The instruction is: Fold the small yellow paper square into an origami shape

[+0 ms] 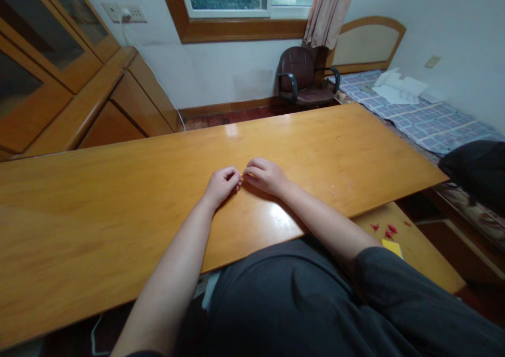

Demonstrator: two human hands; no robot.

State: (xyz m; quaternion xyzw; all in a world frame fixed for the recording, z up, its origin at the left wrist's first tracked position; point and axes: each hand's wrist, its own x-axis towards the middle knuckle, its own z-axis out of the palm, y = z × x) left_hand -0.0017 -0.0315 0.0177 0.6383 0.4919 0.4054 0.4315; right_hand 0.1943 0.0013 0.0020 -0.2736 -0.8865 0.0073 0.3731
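Observation:
Both of my hands rest on a long wooden table (118, 199), close together near its middle. My left hand (221, 184) is curled, its fingertips pinched toward the right. My right hand (265, 175) is curled too, fingertips meeting the left hand's. Between the fingertips a tiny yellowish piece (242, 175) shows, too small to name. Both forearms lie across the table's near edge.
A lower wooden surface (418, 251) at the right holds a yellow paper square (392, 247) and small red folded pieces (389, 230). A dark office chair (303, 78) stands under the window. A bed (434, 120) with papers and a black bag (477, 170) is on the right. Wooden cabinets (59, 83) line the left.

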